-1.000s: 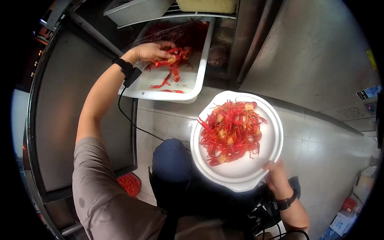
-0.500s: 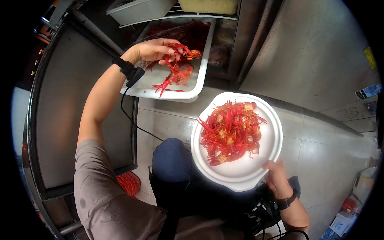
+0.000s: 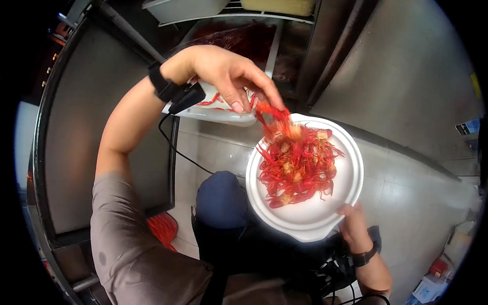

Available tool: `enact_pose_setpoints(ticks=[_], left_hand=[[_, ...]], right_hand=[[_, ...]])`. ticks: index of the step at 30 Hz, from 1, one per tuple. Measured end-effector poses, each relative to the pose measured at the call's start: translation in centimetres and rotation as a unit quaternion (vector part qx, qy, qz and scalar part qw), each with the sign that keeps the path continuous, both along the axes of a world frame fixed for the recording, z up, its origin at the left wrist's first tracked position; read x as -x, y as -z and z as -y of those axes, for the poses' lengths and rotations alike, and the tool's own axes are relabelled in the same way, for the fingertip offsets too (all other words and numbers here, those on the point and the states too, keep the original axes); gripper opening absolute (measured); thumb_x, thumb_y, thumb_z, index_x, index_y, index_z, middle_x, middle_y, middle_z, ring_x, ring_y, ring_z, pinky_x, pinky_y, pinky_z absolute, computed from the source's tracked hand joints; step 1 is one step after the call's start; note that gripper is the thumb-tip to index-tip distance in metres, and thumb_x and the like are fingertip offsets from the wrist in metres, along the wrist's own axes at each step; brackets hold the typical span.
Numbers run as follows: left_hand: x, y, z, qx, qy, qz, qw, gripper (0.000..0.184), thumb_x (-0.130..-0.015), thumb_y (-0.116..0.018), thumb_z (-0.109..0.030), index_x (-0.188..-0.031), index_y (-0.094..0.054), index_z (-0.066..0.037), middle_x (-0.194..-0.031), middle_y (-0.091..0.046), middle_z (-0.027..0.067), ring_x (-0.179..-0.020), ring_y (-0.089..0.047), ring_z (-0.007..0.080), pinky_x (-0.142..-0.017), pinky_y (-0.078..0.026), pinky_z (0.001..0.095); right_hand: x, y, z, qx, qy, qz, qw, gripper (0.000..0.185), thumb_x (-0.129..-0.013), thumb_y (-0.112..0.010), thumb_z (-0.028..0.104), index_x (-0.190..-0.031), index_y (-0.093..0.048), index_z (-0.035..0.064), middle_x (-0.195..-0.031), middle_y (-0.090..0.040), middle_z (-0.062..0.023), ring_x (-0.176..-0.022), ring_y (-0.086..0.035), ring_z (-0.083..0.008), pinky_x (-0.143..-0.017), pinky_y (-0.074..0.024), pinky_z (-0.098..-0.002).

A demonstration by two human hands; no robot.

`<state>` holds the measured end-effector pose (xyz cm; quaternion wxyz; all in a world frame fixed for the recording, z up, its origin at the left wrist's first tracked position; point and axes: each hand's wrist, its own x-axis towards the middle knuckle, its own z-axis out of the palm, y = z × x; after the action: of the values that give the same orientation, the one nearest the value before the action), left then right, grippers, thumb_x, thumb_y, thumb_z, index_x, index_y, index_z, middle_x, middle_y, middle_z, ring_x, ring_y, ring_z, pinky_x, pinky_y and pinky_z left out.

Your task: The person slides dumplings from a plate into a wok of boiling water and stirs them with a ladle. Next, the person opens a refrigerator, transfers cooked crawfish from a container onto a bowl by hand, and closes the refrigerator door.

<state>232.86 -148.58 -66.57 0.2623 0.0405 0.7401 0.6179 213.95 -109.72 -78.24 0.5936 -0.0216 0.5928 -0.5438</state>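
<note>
My left hand [image 3: 236, 79] grips a red crayfish [image 3: 277, 119], blurred by motion, at the upper left rim of a white bowl [image 3: 348, 188]. A heap of red crayfish [image 3: 300, 170] fills much of that bowl. At its lower right, my right hand [image 3: 353, 223] holds the bowl by the rim, fingers partly hidden beneath. Behind my left hand, a white plastic tub [image 3: 234, 118] sits low in an open cabinet, with several red pieces in its near part and a dark red mass under clear film farther back.
Above the tub, a wire shelf [image 3: 239, 12] carries a grey container [image 3: 185, 10] and one with yellowish contents [image 3: 278, 5]. The open cabinet door [image 3: 109, 137] stands at left, a steel panel [image 3: 396, 71] at right. Boxes [image 3: 432, 287] lie on the floor at lower right.
My left hand has moved from above the tub, right and down to the bowl's rim, carrying the crayfish. My right hand keeps its hold on the bowl, which has barely shifted.
</note>
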Motion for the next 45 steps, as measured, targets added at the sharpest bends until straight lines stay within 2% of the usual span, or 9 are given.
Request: enact_pose_setpoints(ticks=[5,8,15,20,22,26,38,41,45], left_hand=[[-0.2,6.4,9.3,0.105,-0.283,-0.002,0.953,0.034,-0.086,-0.062,-0.014,-0.117,-0.057,0.001,-0.120,-0.057,0.0112,-0.108,-0.056,0.0166,-0.096,-0.044,0.0285],[-1.2,14.8,13.9,0.509,-0.177,-0.025,0.842,0.036,-0.083,-0.057,-0.003,-0.119,-0.057,-0.007,-0.124,-0.055,0.0114,-0.117,-0.050,0.0261,-0.100,-0.040,0.0359],[-1.1,27.4,15.5,0.755,-0.099,-0.111,0.639,0.034,-0.086,-0.045,-0.014,-0.113,-0.064,-0.008,-0.118,-0.059,0.0112,-0.110,-0.055,0.0284,-0.097,-0.041,0.0415],[-1.9,28.1,18.0,0.753,-0.079,-0.072,0.650,0.025,-0.084,-0.050,-0.016,-0.092,-0.070,-0.003,-0.098,-0.067,0.0137,-0.091,-0.063,0.0311,-0.082,-0.048,0.0428],[-1.2,23.7,16.9,0.586,-0.143,-0.069,0.795,0.022,-0.085,-0.050,-0.014,-0.091,-0.068,-0.001,-0.095,-0.067,0.0164,-0.086,-0.063,0.0301,-0.077,-0.048,0.0407],[0.0,19.5,15.7,0.395,-0.354,-0.050,0.846,0.025,-0.092,-0.050,-0.021,-0.092,-0.066,-0.002,-0.090,-0.066,0.0169,-0.081,-0.061,0.0306,-0.074,-0.046,0.0404],[3.5,27.2,10.7,0.487,-0.204,0.206,0.824,0.037,-0.080,-0.061,-0.038,-0.095,-0.069,-0.006,-0.085,-0.066,0.0094,-0.075,-0.062,0.0210,-0.066,-0.048,0.0355],[2.0,18.7,9.8,0.269,-0.358,0.194,0.873,0.028,-0.082,-0.063,-0.028,-0.091,-0.069,-0.002,-0.077,-0.066,0.0059,-0.065,-0.059,0.0182,-0.065,-0.047,0.0345],[1.6,6.3,6.7,0.410,-0.345,0.071,0.841,0.055,-0.082,-0.067,-0.042,-0.113,-0.060,0.002,-0.093,-0.067,0.0104,-0.087,-0.061,0.0174,-0.078,-0.047,0.0306]], right_hand=[[0.2,0.2,-0.4,-0.015,0.011,-0.035,0.999,0.058,-0.066,-0.049,-0.004,-0.125,-0.044,-0.0029,-0.109,-0.059,-0.0142,-0.097,-0.060,-0.0255,-0.086,-0.0500,-0.0350],[0.2,0.1,-0.5,-0.013,0.002,-0.034,0.999,0.059,-0.067,-0.049,-0.003,-0.125,-0.044,-0.0024,-0.108,-0.059,-0.0140,-0.097,-0.060,-0.0257,-0.086,-0.0495,-0.0356],[0.5,1.2,-1.6,-0.048,0.003,-0.048,0.998,0.054,-0.069,-0.051,-0.001,-0.123,-0.045,-0.0005,-0.097,-0.059,-0.0103,-0.076,-0.061,-0.0181,-0.057,-0.0508,-0.0243],[0.1,1.2,-1.5,-0.031,0.010,-0.025,0.999,0.055,-0.069,-0.051,-0.001,-0.123,-0.045,-0.0013,-0.098,-0.059,-0.0108,-0.078,-0.061,-0.0185,-0.058,-0.0508,-0.0244],[-0.1,0.9,-1.4,-0.026,0.011,-0.023,0.999,0.055,-0.069,-0.051,-0.001,-0.123,-0.044,-0.0016,-0.099,-0.059,-0.0109,-0.079,-0.061,-0.0186,-0.058,-0.0511,-0.0247],[-0.3,0.5,-0.9,-0.016,0.019,-0.035,0.999,0.055,-0.068,-0.050,-0.001,-0.123,-0.045,-0.0022,-0.099,-0.059,-0.0107,-0.080,-0.061,-0.0187,-0.060,-0.0514,-0.0252],[0.1,0.5,-1.4,-0.030,-0.009,-0.043,0.999,0.055,-0.068,-0.051,-0.001,-0.122,-0.047,-0.0028,-0.105,-0.059,-0.0125,-0.092,-0.061,-0.0229,-0.080,-0.0518,-0.0324],[0.2,0.7,-1.5,-0.026,-0.005,-0.033,0.999,0.057,-0.067,-0.050,-0.001,-0.124,-0.045,-0.0014,-0.105,-0.059,-0.0136,-0.093,-0.061,-0.0228,-0.080,-0.0514,-0.0324],[-0.2,0.5,-1.0,-0.008,0.012,-0.018,1.000,0.061,-0.067,-0.049,-0.001,-0.128,-0.042,-0.0028,-0.113,-0.057,-0.0164,-0.102,-0.058,-0.0263,-0.089,-0.0489,-0.0369]])
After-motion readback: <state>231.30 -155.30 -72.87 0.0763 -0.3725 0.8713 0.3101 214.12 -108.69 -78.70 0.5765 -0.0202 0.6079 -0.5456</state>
